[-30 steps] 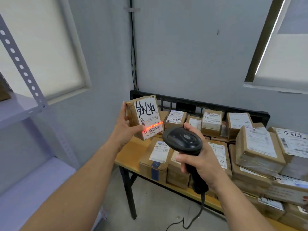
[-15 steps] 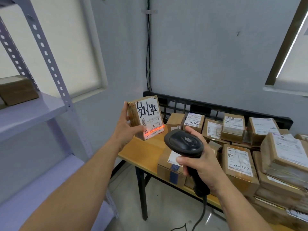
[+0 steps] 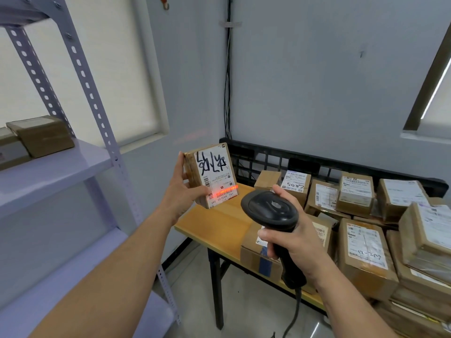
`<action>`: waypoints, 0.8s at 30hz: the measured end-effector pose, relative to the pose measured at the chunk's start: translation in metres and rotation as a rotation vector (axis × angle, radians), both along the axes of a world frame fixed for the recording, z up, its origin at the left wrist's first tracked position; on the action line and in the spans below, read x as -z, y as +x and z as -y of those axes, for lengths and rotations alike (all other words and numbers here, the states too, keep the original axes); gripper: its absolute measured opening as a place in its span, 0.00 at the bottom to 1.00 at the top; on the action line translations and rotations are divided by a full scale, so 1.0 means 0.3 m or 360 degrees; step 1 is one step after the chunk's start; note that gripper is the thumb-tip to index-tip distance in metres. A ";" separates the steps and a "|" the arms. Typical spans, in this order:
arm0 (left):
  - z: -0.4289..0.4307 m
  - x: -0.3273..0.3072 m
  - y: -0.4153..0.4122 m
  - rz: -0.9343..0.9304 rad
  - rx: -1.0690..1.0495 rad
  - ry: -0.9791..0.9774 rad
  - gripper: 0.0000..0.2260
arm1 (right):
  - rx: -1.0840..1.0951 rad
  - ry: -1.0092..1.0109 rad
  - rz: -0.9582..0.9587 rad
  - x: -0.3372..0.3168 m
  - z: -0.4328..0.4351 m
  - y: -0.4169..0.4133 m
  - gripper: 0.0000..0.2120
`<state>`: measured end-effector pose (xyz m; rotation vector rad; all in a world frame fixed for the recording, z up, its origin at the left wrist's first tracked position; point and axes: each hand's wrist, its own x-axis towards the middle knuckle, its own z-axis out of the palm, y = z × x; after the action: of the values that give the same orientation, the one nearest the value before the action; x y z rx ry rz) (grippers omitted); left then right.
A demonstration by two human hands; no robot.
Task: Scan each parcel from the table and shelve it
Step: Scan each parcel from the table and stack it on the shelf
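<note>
View panned left; left grip (image 3: pixel 180 193) still clamps small brown cardboard parcel (image 3: pixel 214 174) by side edges: likely light, stiff, tape slippery. Right grip (image 3: pixel 295 245) clamps black handheld scanner (image 3: pixel 271 211).

Camera view: turned left. The shelf (image 3: pixel 56 167) now fills the left side, and a brown shelved parcel (image 3: pixel 41 135) has come into sight on it.
Left hand (image 3: pixel 181 196) with held parcel (image 3: pixel 212 174): carried left, from in front of the piled boxes to above the bare tabletop (image 3: pixel 219 220) corner.
Right hand (image 3: pixel 297 242) with scanner (image 3: pixel 271 212): shifted left likewise.
New: a faint red streak (image 3: pixel 192 136) on the wall.
</note>
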<state>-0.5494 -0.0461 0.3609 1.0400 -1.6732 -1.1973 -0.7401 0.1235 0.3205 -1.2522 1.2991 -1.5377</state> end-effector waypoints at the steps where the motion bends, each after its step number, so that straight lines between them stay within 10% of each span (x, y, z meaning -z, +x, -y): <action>1: -0.002 0.002 0.001 -0.0016 0.0003 0.0011 0.47 | -0.0001 -0.0009 0.0007 -0.002 0.002 0.000 0.43; 12: -0.024 0.044 -0.026 -0.0012 0.0143 0.0112 0.17 | -0.0091 0.0000 0.0027 -0.009 0.074 0.037 0.44; 18: -0.027 0.044 -0.005 0.0198 0.0371 0.0173 0.40 | -0.0115 0.0003 0.0118 -0.011 0.108 0.037 0.44; 24: 0.008 0.015 -0.008 0.0148 0.0281 0.0101 0.35 | -0.0197 0.0039 0.0117 0.010 0.127 0.066 0.43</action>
<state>-0.5517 -0.0486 0.3564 1.0169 -1.8408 -1.3408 -0.7202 0.0854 0.3176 -1.2259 1.1681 -1.4622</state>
